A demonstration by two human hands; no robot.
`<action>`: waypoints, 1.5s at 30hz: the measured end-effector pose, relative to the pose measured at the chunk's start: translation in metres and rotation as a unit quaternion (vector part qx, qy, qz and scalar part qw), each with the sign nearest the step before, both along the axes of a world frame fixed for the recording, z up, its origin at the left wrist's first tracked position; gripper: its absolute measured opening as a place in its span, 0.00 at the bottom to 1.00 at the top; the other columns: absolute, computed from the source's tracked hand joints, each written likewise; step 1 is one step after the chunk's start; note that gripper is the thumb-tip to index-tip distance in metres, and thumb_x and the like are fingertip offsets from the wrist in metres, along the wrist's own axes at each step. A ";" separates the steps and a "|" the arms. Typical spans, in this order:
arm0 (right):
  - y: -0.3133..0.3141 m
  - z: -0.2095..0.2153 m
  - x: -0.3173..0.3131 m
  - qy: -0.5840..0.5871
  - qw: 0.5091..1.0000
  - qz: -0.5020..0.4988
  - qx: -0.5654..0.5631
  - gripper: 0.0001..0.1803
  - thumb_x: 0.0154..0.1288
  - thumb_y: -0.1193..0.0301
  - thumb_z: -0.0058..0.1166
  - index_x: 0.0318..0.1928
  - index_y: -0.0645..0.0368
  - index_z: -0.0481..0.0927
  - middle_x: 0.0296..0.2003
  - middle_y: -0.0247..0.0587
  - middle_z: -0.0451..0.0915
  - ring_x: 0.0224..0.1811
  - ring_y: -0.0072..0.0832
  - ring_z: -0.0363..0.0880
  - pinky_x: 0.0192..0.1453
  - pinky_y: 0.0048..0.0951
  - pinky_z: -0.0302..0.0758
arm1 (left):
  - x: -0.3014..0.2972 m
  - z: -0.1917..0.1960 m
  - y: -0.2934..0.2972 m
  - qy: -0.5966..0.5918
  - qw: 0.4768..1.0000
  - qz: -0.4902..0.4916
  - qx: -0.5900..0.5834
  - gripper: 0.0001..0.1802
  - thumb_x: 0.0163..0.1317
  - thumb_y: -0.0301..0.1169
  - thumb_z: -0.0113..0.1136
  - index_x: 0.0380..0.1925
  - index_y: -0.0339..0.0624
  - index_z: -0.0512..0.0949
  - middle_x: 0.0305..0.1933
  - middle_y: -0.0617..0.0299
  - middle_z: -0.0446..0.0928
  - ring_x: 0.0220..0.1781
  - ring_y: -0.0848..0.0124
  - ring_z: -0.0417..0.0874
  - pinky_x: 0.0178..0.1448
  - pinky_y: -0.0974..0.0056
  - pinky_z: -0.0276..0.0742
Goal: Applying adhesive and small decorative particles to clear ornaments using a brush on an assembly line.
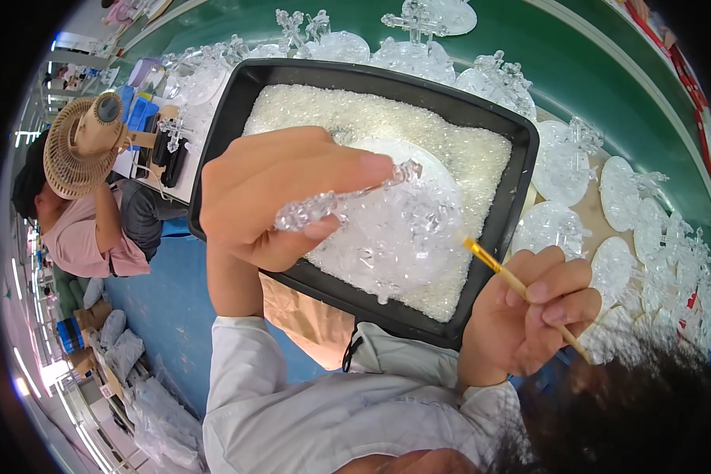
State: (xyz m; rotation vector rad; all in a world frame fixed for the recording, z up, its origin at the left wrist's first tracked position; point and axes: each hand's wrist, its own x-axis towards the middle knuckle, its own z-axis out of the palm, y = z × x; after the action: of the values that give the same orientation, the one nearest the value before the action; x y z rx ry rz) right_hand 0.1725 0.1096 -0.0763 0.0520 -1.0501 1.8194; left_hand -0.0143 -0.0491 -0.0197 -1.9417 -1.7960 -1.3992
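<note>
The fingers of the left hand [268, 186] grasp the sculpted upright of a clear, faceted plastic ornament with a round, whitish disc base [379, 241]. That ornament is over a black rectangular plastic tray [529, 158] filled with clear, glittering granules [482, 158]; whether the disc touches them, I cannot tell. The fingers of the right hand [529, 316] pinch a thin brush with a pale wooden handle and yellow collar [513, 280], its tip close to the disc's right edge; contact is unclear.

The step looks like brushwork on the disc. Done well, it calls for a firm but light hold on the upright, since its slender parts may snap, and for fingers clear of the face being brushed. Short, soft strokes from a loose grip should serve best, with the ornament turned to meet the brush. Staying inside the tray's rim lets loose granules drop back, away from the similar clear ornaments [561, 170] crowding the green worktop [513, 31].
</note>
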 end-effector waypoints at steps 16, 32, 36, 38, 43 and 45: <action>-0.001 -0.005 0.000 -0.062 0.995 0.077 0.017 0.05 0.57 0.79 0.56 0.32 0.59 0.74 0.32 0.46 0.76 0.26 0.29 0.72 0.28 0.28 0.72 | -0.014 -0.004 0.005 -0.058 0.987 -0.134 0.071 0.10 0.52 0.27 0.64 0.34 0.33 0.81 0.29 0.45 0.84 0.14 0.73 0.67 0.16 0.71 0.60; 0.001 -0.012 -0.007 0.008 0.992 0.087 0.089 0.03 0.56 0.79 0.51 0.31 0.59 0.73 0.28 0.45 0.77 0.21 0.26 0.67 0.20 0.25 0.65 | -0.018 -0.008 -0.007 -0.084 0.992 -0.083 0.045 0.20 0.73 0.46 0.51 0.43 0.38 0.78 0.25 0.49 0.83 0.17 0.68 0.72 0.20 0.67 0.68; 0.000 -0.008 -0.006 -0.003 0.992 0.070 0.109 0.03 0.56 0.78 0.53 0.31 0.59 0.73 0.28 0.46 0.77 0.20 0.26 0.67 0.19 0.26 0.64 | -0.005 -0.010 -0.003 -0.136 0.986 -0.024 0.096 0.22 0.71 0.47 0.54 0.38 0.36 0.80 0.25 0.47 0.82 0.18 0.69 0.73 0.21 0.68 0.68; 0.003 -0.010 -0.005 0.021 0.989 0.075 0.125 0.03 0.57 0.76 0.54 0.31 0.59 0.74 0.30 0.46 0.78 0.20 0.26 0.67 0.19 0.26 0.64 | -0.007 -0.014 -0.007 -0.126 0.987 -0.002 0.100 0.23 0.70 0.48 0.55 0.37 0.35 0.80 0.26 0.46 0.82 0.18 0.70 0.74 0.20 0.69 0.67; 0.002 -0.009 -0.002 0.033 0.991 0.080 0.100 0.08 0.47 0.85 0.53 0.30 0.63 0.76 0.25 0.48 0.78 0.19 0.31 0.73 0.20 0.29 0.69 | -0.009 -0.010 -0.012 -0.133 0.988 0.028 0.072 0.27 0.68 0.50 0.57 0.38 0.31 0.80 0.28 0.47 0.82 0.19 0.74 0.74 0.20 0.73 0.64; 0.001 -0.010 -0.002 0.033 0.991 0.080 0.104 0.08 0.48 0.85 0.55 0.31 0.63 0.76 0.26 0.48 0.79 0.20 0.32 0.74 0.21 0.29 0.69 | -0.007 -0.011 -0.011 -0.145 0.985 0.035 0.091 0.27 0.68 0.50 0.57 0.39 0.29 0.80 0.29 0.48 0.83 0.19 0.76 0.72 0.20 0.73 0.62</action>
State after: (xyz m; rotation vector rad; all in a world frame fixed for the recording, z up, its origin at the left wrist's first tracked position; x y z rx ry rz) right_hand 0.1705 0.1106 -0.0860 0.3289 -1.2136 1.8290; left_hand -0.0213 -0.0599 -0.0309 -1.6392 -1.7550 -1.8295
